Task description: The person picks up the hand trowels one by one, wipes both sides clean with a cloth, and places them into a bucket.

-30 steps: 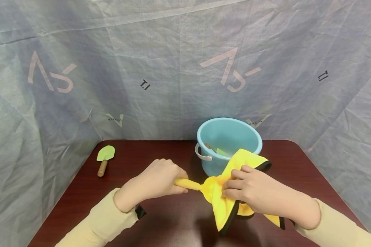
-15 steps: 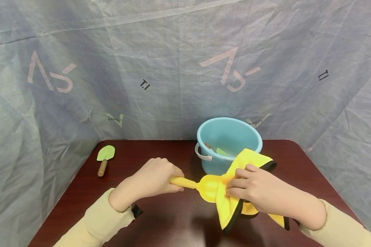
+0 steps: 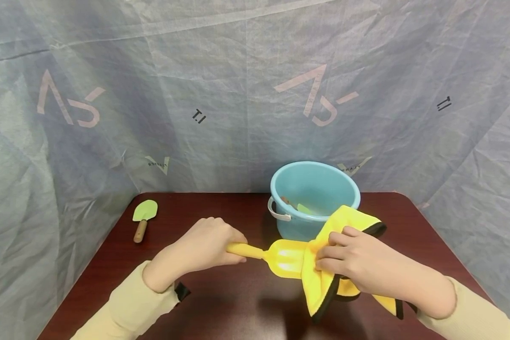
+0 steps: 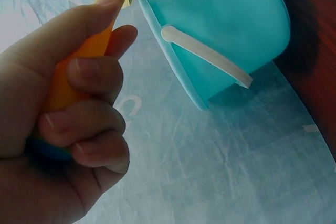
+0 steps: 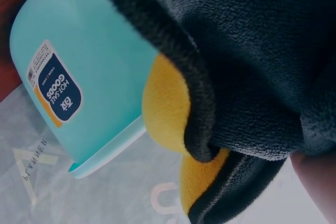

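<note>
In the head view my left hand [image 3: 199, 250] grips the handle of a yellow plastic shovel [image 3: 278, 262], its fingers curled round it. The blade points right, and its far end is covered by a yellow cloth [image 3: 348, 219] with dark edging. My right hand [image 3: 357, 259] holds that cloth bunched around the blade; the thumb is hidden. In the left wrist view, the handle [image 4: 86, 51] lies inside the curled fingers [image 4: 89, 121]. The cloth's dark grey side [image 5: 247, 77] fills much of the right wrist view, hiding most of the hand. Both hands are above the table.
Behind the cloth stands a light blue bucket [image 3: 295, 230] with a white handle [image 3: 278, 215]; a green piece [image 3: 303, 208] and something brown lie inside. A small green trowel [image 3: 145, 212] with a wooden handle lies at the table's left. A grey sheet [image 3: 221, 141] hangs behind the table.
My left hand has drawn the shovel to the left, so more of its blade shows. My right hand has shifted slightly right and down with the cloth. Bucket and trowel stay put.
</note>
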The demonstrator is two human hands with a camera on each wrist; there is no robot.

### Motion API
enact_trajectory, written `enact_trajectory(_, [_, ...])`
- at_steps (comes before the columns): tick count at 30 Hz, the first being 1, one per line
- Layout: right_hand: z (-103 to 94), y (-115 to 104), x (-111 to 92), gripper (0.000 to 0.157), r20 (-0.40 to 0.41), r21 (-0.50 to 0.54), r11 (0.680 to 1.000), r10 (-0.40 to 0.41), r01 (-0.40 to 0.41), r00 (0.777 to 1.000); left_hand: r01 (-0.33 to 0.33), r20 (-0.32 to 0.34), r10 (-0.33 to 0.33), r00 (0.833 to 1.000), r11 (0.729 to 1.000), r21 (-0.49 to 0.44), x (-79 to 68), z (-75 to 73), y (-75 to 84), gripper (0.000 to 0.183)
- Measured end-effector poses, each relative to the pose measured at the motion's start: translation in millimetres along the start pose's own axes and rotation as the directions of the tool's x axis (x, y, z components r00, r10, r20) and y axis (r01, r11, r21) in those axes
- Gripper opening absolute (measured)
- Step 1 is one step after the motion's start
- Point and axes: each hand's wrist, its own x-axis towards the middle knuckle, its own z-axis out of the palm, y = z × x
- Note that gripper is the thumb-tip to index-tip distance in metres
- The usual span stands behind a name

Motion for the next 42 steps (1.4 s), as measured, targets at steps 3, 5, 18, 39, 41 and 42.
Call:
enact_trajectory(3, [-0.2,0.0,-1.3,0.035,-0.008,0.003,1.0,0.001,-0.001,1.0,-0.001,-0.005,0.001,1.0,1.0,0.0,-1.7,0.4,-1.8,0.013])
enact_trajectory(5, [-0.7,-0.3,-1.9,0.036,-0.007,0.007,1.0,0.004,-0.004,1.0,0.001,-0.006,-0.001,1.0,1.0,-0.004,-2.9,0.5,-2.8,0.014])
enact_trajectory(18, [-1.2,-0.3,-12.4,0.036,0.007,0.007,0.999,0.053,-0.053,0.999,0.039,0.005,-0.039,0.999,0.999,-0.022,-12.9,1.7,-14.0,0.012])
enact_trajectory(39, [-29.0,7.6,-3.3,0.044,-0.159,-0.11,0.994,0.002,-0.02,0.987,0.093,0.078,-0.086,0.993,0.992,-0.091,-19.9,4.0,-29.1,0.01])
enact_trajectory(41, [-31.5,7.5,1.6,0.043,-0.169,-0.113,0.994,-0.008,-0.011,0.986,0.079,0.085,-0.071,0.994,0.993,-0.085,-17.6,5.7,-29.2,0.01])
enact_trajectory(42, [-32.5,7.5,4.1,0.043,-0.171,-0.11,0.994,-0.014,-0.005,0.985,0.072,0.087,-0.065,0.994,0.994,-0.082,-16.4,6.3,-29.1,0.01])
